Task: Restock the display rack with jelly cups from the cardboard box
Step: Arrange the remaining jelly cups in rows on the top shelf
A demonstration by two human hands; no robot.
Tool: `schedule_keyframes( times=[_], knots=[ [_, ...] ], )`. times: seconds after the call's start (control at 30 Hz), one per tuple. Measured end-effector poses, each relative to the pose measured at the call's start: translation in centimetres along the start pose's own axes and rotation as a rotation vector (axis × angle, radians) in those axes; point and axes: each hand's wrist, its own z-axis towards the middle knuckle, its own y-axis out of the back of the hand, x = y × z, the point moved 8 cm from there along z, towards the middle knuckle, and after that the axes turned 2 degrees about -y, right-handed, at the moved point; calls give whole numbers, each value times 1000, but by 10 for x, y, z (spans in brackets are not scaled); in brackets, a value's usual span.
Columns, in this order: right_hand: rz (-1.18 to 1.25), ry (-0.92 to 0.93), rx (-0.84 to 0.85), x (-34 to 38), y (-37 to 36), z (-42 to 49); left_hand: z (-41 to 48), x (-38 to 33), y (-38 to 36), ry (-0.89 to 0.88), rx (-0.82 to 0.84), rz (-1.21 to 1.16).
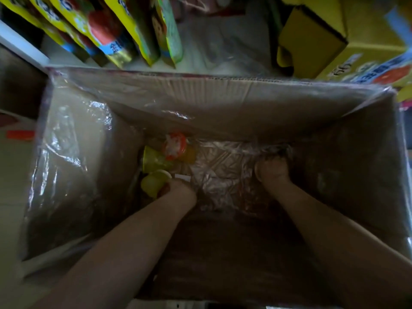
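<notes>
I look straight down into a deep cardboard box [223, 101] lined with clear plastic film. At its bottom left lie a few jelly cups: a yellow-green one [153, 160], an orange one with a red-and-white lid [176, 146], and a pale green one [152, 182]. My left hand [178, 189] is down at the bottom, its fingers curled around the pale green cup. My right hand [273, 169] is at the bottom right, fingers curled against the crumpled film; something pale shows at its left edge, and what it holds is hidden.
Beyond the box, a white shelf [20, 44] carries standing yellow snack packets [107, 30]. A yellow carton [316, 39] sits at the upper right. Floor shows at the left, with a red strip [20, 134].
</notes>
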Motion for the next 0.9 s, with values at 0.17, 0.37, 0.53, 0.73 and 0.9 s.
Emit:
schedule_keyframes(
  times=[0.17,0.37,0.53,0.73,0.9],
  knots=[
    [-351,34,-81,14,45,-57,-70,21,44,-43,-63,-402],
    [445,11,-121,6,155,-158,-208,58,86,-153,-38,-1173],
    [1362,35,58,-2,256,-289,-359,79,118,-330,-56,-1584],
    [1674,280,81,-3,389,-454,-561,87,151,-572,203,-1931],
    [1742,302,-22,-19,479,-552,-691,113,187,-782,86,-2133]
  ],
)
